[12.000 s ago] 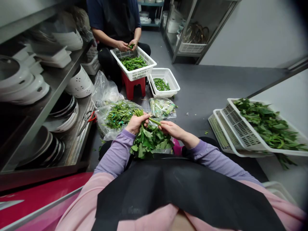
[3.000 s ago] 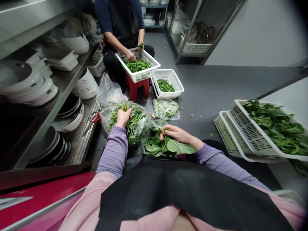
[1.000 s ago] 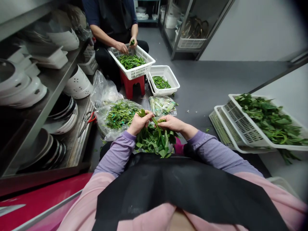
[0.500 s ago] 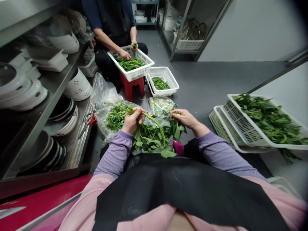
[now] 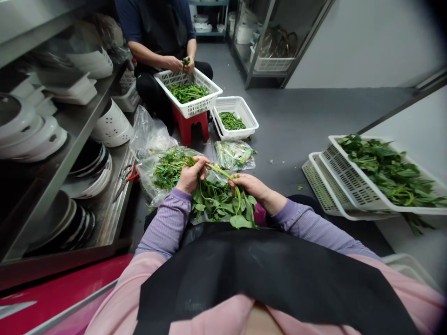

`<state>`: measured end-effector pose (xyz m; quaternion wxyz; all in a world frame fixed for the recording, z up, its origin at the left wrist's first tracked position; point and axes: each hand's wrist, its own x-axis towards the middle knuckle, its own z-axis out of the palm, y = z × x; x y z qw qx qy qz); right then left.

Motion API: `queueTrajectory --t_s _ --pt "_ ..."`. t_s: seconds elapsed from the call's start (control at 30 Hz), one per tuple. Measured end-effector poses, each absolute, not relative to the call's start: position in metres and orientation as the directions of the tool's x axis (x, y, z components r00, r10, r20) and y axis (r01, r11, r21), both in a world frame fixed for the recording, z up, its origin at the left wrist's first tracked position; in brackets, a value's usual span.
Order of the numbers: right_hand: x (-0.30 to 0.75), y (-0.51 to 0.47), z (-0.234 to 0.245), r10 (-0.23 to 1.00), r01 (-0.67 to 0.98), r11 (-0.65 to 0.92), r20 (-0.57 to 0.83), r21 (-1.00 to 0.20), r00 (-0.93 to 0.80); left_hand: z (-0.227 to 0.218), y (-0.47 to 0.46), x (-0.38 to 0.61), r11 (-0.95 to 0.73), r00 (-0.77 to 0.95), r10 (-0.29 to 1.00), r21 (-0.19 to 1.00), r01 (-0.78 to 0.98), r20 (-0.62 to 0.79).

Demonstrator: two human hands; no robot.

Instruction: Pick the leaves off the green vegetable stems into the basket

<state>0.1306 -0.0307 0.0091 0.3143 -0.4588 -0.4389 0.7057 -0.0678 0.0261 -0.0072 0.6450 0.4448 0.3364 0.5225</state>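
My left hand [image 5: 193, 176] is closed around the end of a long leafy green stem [image 5: 218, 169] that arches to the right. My right hand [image 5: 250, 187] is closed too, its thumb and fingertips pinching the middle of that stem, with leafy greens hanging under the palm. A broad leaf [image 5: 240, 221] droops from the stem's lower end in front of my apron. Below both hands lies a pile of leafy greens [image 5: 211, 199], next to more greens [image 5: 167, 168] in an open clear plastic bag [image 5: 145, 179].
A co-worker's hands [image 5: 186, 65] hold green stems above a white basket [image 5: 195, 110] on a red stool [image 5: 186, 130]. Another white basket [image 5: 249, 109] and a bagged vegetable pack [image 5: 234, 154] lie nearer. Leaf-filled baskets [image 5: 349, 174] stand right. Scissors [image 5: 124, 179] rest on the left shelf.
My right hand has moved left, with leaves in it, onto the stem that my left hand holds steady. The co-worker's lower hand has risen from the basket to the held stems.
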Motion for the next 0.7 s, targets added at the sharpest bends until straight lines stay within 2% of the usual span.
queueTrajectory --t_s 0.17,0.3,0.37,0.43,0.47,0.53,0.6,0.63,0.7 --pt "0.127 -0.023 -0.003 0.924 -0.177 -0.382 -0.379 -0.907 -0.051 0.006 0.007 -0.061 -0.155 0.242 0.953 0.98 -0.124 0.181" --pt "0.138 -0.004 -0.017 0.818 -0.432 -0.408 -0.533 -0.804 0.219 0.017 -0.012 -0.052 -0.351 0.309 0.897 0.934 0.06 0.317" --pt "0.157 0.005 -0.022 0.751 -0.497 -0.333 -0.544 -0.801 0.373 0.017 -0.008 -0.059 -0.385 0.205 0.911 0.917 0.108 0.358" --pt "0.184 0.006 -0.024 0.748 -0.444 -0.182 -0.417 -0.877 0.517 0.011 0.01 -0.075 -0.324 -0.004 0.944 0.927 0.189 0.33" --pt "0.2 0.003 -0.026 0.76 -0.379 -0.097 -0.315 -0.92 0.569 0.006 0.022 -0.085 -0.239 -0.114 0.955 0.938 0.249 0.274" --pt "0.232 -0.009 -0.028 0.753 -0.235 0.043 -0.123 -0.971 0.646 -0.008 0.05 -0.106 0.049 -0.347 0.935 0.937 0.347 0.079" --pt "0.268 -0.025 -0.029 0.684 -0.135 0.114 -0.021 -0.984 0.729 -0.024 0.073 -0.122 0.345 -0.492 0.862 0.853 0.391 -0.123" --pt "0.287 -0.032 -0.029 0.628 -0.105 0.134 0.003 -0.985 0.778 -0.031 0.08 -0.127 0.386 -0.535 0.83 0.854 0.35 -0.156" --pt "0.332 -0.045 -0.026 0.482 -0.083 0.171 0.01 -0.982 0.876 -0.043 0.086 -0.13 0.291 -0.515 0.851 0.908 0.303 -0.101"
